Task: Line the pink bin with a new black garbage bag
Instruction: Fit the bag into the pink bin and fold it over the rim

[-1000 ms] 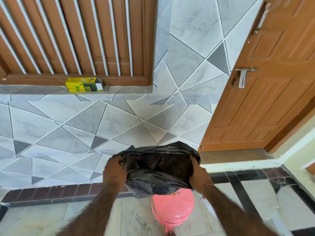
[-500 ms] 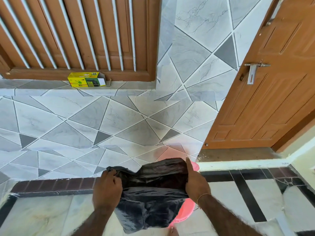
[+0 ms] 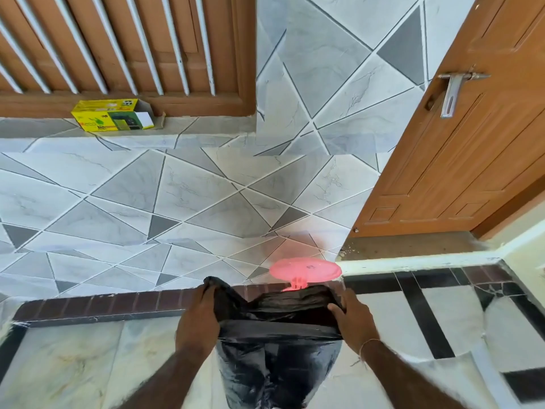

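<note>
The black garbage bag [image 3: 280, 358] hangs low in the middle of the head view, its mouth stretched wide between my hands. My left hand [image 3: 198, 315] grips the bag's left edge and my right hand [image 3: 352, 318] grips its right edge. The bag drapes down over the pink bin's body and hides it. Only the bin's round pink lid [image 3: 305, 270] shows, standing upright on its hinge just behind the bag's mouth.
A yellow and green garbage bag box [image 3: 113, 115] lies on the tiled ledge under the barred wooden window. A brown door [image 3: 460, 149] with a metal handle stands at the right. The tiled wall rises right behind the bin, above a dark brick-pattern skirting strip [image 3: 97, 305].
Both hands have moved down and forward with the bag, and its mouth is now spread wider. The pink lid, hidden behind the bag before, now shows above it, and the bin's body is covered.
</note>
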Demonstrator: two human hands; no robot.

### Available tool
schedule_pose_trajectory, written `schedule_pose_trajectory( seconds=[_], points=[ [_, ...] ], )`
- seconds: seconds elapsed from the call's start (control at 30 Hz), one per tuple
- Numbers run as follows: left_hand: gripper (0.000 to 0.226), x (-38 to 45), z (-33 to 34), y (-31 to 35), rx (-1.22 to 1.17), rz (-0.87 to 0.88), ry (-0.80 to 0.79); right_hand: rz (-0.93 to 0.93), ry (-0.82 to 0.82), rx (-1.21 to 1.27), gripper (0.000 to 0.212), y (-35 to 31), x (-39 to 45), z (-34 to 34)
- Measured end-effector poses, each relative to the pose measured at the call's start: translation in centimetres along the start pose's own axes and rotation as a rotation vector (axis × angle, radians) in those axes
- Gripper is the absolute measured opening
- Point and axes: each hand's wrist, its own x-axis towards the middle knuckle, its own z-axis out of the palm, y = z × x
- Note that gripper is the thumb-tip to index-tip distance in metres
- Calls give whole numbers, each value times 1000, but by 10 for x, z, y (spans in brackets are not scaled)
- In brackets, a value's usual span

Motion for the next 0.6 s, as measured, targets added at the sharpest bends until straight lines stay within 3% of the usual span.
schedule_pose_trajectory(
  seconds=[0.07,0.2,0.37,0.53,0.6],
  points=[
    [65,6,1,15,-58,22,10,20,46,-132,23,11,10,-2],
    [55,22,6,39,-120,59,63,-10,-143,-359,11,31,24,-4],
    [73,46,28,54,-64,97,9,19,-264,-666,31,51,50,-8],
    [88,60,63,52,22,224,-81,221,-211,-579,58,74,75,-7],
    [99,62,80,46,67,199,-136,263,-212,-522,66,83,84,-6]
  ],
)
